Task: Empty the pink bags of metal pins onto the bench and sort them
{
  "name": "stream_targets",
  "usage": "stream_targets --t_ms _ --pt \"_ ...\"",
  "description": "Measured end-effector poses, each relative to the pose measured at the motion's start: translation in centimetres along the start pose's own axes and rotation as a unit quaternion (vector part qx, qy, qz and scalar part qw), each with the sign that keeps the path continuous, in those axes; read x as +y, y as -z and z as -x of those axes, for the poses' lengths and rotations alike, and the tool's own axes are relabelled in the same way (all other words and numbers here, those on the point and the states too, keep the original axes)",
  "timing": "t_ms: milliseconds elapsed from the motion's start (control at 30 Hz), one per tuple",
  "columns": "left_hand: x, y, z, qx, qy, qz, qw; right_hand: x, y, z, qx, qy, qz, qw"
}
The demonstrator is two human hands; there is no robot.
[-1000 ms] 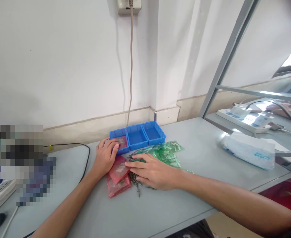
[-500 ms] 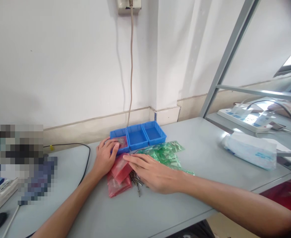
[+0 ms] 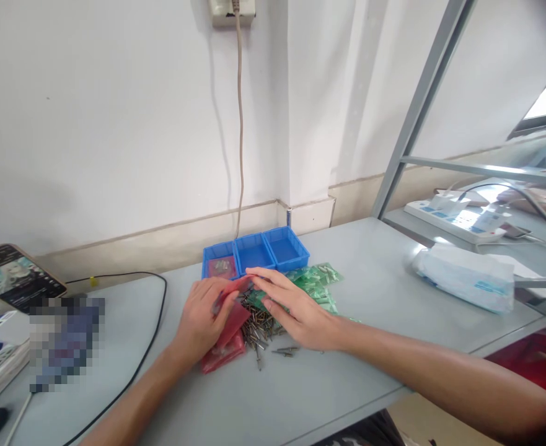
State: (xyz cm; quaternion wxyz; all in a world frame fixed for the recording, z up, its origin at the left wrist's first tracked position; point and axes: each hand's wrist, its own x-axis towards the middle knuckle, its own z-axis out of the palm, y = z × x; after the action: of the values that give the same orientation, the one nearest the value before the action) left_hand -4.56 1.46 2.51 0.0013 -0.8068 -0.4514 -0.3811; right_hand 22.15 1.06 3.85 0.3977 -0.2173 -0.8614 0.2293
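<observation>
My left hand rests on a stack of small red plastic bags, fingers curled round the top bag's edge. My right hand lies flat with fingers stretched out over a pile of small green bags, its fingertips touching the top red bag. Between the hands lies a heap of small metal pins. Behind them stand three joined blue trays; the left tray holds a red bag.
A grey table carries a black cable and a phone at left, a white packet at right. A metal shelf frame and a power strip stand at far right. A cord hangs down the wall.
My left hand came off the left blue tray and back onto the red bags. My right hand slid forward and left, uncovering the metal pins. The camera turned slightly, showing the phone.
</observation>
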Motion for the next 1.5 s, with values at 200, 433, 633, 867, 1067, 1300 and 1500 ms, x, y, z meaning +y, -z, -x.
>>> stream_targets --t_ms 200,433,633,867,1067,1300,1500 --pt "2.2 -0.3 -0.4 -0.041 0.169 0.158 0.972 -0.2 -0.1 0.0 0.062 -0.036 0.025 0.997" --pt "4.1 -0.7 -0.1 -0.062 0.238 0.3 0.922 0.8 -0.6 0.0 0.103 -0.026 0.091 0.99" --pt "4.4 -0.8 0.2 -0.081 0.197 0.328 0.92 0.8 -0.8 0.4 0.094 -0.033 0.131 0.986" --pt "3.7 -0.5 1.1 -0.026 0.121 0.263 0.957 0.8 -0.3 0.0 0.087 -0.052 0.074 0.992" --pt "3.2 -1.3 1.3 0.002 0.05 0.15 0.987 1.2 -0.5 -0.2 0.09 -0.111 -0.047 0.989" --pt "3.2 -1.1 1.4 -0.013 0.0 0.15 0.989 1.3 -0.6 0.0 0.1 -0.203 -0.108 0.968" --pt "3.2 -1.2 1.5 -0.017 -0.029 0.121 0.992 1.1 -0.5 -0.1 0.097 -0.19 -0.131 0.968"
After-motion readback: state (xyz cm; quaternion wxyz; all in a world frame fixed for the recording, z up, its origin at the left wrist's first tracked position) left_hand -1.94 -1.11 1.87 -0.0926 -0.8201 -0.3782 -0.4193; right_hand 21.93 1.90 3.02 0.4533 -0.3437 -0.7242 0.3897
